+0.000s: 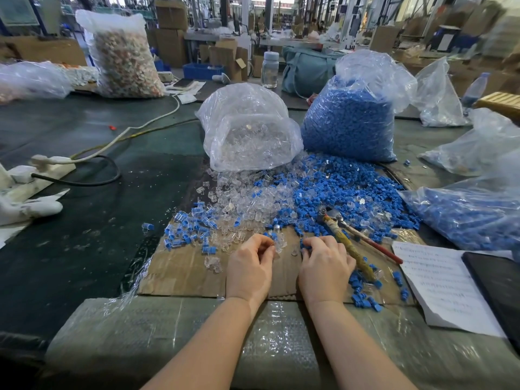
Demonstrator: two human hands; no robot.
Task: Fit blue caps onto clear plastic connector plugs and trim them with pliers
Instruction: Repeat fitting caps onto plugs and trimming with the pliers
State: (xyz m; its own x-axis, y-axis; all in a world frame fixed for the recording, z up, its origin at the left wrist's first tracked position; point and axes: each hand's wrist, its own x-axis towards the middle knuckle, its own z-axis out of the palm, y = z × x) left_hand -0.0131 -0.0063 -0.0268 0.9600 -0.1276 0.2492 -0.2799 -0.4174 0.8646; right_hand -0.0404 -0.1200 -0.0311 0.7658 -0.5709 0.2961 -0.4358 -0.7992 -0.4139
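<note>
Both hands sit side by side, apart, on the cardboard near the tabletop's front edge. The left hand pinches a clear plug at its fingertips; the right hand curls round a blue cap, just right of the plug. Joining them looks like a short sideways move. The pliers lie just right of the right hand, handles slanting toward the person. Fingers hide most of the cap; the plug's axis is unclear.
</note>
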